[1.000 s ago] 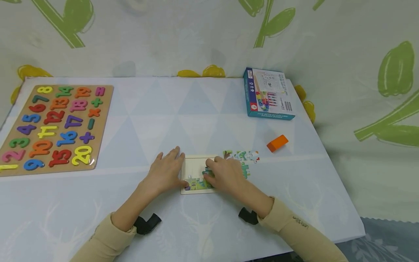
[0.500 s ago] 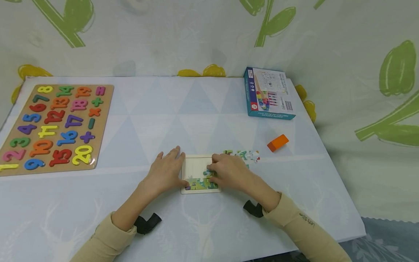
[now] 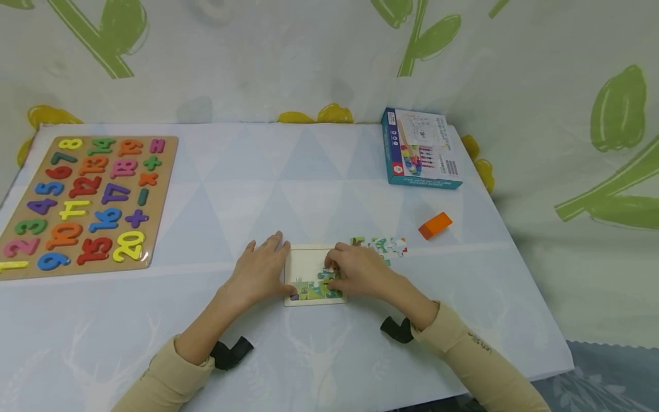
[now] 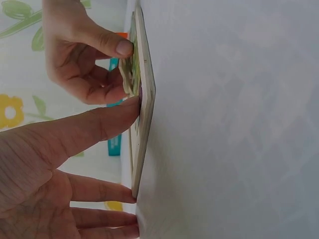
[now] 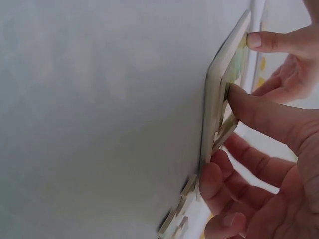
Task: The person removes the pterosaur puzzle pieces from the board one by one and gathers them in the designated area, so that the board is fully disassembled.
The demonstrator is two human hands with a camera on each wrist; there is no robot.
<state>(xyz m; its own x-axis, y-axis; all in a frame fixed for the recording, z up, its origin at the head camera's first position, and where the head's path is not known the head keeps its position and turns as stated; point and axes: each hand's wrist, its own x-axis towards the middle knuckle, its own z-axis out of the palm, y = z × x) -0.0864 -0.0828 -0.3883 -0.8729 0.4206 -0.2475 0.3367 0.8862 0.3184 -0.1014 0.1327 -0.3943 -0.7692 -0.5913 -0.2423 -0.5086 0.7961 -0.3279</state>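
Your right hand point(image 3: 364, 272) sits further right than second ago, so near row point(image 3: 310, 290) shows to its end. Pinches puzzle piece point(image 3: 326, 274), tilted over tray point(image 3: 305, 262), seemingly unseated. Your left hand point(image 3: 259, 272): fingers extended, thumb on tray, unmoved. Loose pieces point(image 3: 383, 245) right.

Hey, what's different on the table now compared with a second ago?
The right hand has shifted slightly rightward with the green-and-blue jigsaw piece it pinches, uncovering more of the bottom row in the rectangular pale wooden puzzle tray. Nothing was visibly let go. The left hand stayed at the tray's left side; the orange block and brown number board stayed put.
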